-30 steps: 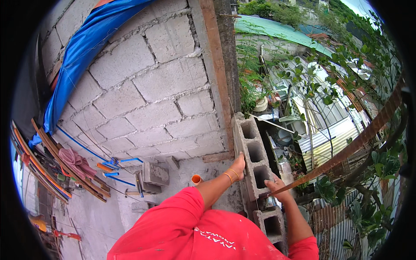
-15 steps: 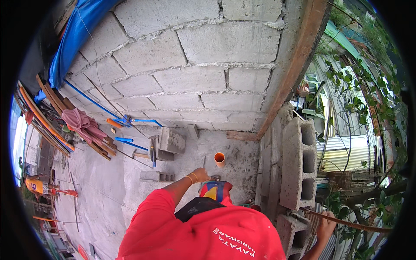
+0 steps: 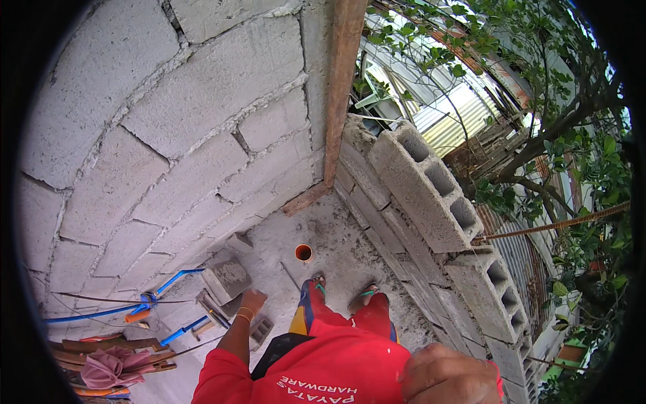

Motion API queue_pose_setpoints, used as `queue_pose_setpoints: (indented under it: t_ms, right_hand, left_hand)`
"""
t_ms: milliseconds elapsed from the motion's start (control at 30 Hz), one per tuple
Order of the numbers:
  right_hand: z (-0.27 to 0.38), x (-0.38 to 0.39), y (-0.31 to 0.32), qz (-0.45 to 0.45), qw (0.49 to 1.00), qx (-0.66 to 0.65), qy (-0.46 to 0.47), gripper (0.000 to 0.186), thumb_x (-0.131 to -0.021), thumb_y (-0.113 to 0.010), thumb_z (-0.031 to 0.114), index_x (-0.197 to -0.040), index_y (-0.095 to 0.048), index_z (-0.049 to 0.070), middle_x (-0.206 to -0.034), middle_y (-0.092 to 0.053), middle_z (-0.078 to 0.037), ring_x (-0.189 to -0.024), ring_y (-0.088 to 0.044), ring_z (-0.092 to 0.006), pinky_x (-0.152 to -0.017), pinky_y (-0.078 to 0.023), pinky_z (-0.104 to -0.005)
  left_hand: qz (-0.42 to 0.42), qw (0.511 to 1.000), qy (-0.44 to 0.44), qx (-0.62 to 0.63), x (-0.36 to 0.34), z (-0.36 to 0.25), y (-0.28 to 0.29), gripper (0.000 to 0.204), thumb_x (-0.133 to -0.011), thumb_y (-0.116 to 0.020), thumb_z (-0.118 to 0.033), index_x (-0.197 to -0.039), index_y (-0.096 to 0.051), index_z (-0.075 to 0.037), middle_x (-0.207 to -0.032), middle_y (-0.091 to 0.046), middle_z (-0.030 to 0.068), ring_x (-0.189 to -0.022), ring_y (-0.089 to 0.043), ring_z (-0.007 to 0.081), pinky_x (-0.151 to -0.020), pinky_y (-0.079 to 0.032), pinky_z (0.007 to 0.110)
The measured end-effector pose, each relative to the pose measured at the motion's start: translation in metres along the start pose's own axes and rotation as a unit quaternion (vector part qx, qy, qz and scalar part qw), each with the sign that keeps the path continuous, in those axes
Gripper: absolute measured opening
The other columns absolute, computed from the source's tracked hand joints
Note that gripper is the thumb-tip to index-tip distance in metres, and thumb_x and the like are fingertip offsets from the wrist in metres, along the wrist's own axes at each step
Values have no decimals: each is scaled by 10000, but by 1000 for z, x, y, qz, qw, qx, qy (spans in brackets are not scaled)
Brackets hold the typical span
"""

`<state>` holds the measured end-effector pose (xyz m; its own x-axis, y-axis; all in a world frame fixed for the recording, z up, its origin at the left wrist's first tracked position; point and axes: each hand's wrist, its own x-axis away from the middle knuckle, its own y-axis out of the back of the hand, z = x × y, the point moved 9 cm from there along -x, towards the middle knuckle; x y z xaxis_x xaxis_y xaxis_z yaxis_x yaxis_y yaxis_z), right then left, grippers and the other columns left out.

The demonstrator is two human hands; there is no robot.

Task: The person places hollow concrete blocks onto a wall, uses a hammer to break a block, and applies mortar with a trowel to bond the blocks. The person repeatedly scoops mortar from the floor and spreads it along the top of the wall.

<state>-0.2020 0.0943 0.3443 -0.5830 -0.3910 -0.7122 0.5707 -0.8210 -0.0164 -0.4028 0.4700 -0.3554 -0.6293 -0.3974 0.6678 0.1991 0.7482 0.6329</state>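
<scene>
My left hand [image 3: 252,300] hangs by my side with a bangle on its wrist, fingers curled loosely, just above a broken grey block [image 3: 227,279] on the concrete floor. My right hand [image 3: 447,374] is close to the camera at the lower right, knuckles up and fingers closed, with nothing visible in it. It is beside the low wall of hollow blocks [image 3: 494,289]. A hollow concrete block [image 3: 424,185] lies tilted on top of that wall. My feet [image 3: 340,293] in sandals stand between the two hands.
A tall grey block wall [image 3: 168,128] fills the left, with a wooden plank [image 3: 340,87] standing at its corner. An orange pipe stub [image 3: 303,253] sticks out of the floor. Blue pipes [image 3: 165,281], a small block [image 3: 260,330], timber and a pink cloth [image 3: 108,367] lie at left. A rusty rebar [image 3: 558,222] crosses at right.
The view has swung down and toward the corner. My left hand has dropped from near my waist to my side, and my right hand has come up close to the camera.
</scene>
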Motion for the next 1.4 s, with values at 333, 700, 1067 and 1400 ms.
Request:
queue_pose_setpoints:
  t_ms: [333,700,1067,1400]
  right_hand:
    - [28,21,-9,-57,997,-41,23,172,-685,-884,28,-819,-782,61,-766,-581,-28,-554,-472,-132,-481,-312,-291]
    - [-66,141,43,69,983,128,-116,437,-750,-796,12,-1183,-740,25,-791,-596,-42,-635,-565,-192,-562,-432,-302]
    - [-202,694,139,178,540,394,-722,397,-838,-796,302,-1005,-735,-53,-900,-737,-274,-946,-730,-432,-851,-565,-461]
    - [-176,697,15,-100,490,220,-837,229,-980,-700,275,-1029,-669,54,-848,-682,-51,-556,-589,-161,-468,-449,-306]
  left_hand:
    - [55,991,-74,96,42,-70,4,278,-864,-723,-256,-904,-727,19,-764,-708,110,-687,-655,205,-664,-521,355]
    - [12,999,-52,-4,112,20,17,374,-891,-682,-343,-996,-737,11,-977,-746,183,-891,-712,339,-803,-557,432]
    - [71,994,61,-52,160,102,1,493,-829,-754,-440,-972,-725,30,-1083,-733,263,-1027,-716,380,-926,-557,443]
    - [-102,993,52,2,107,261,36,600,-832,-730,-425,-1182,-689,60,-1214,-692,316,-1160,-660,461,-1018,-532,491]
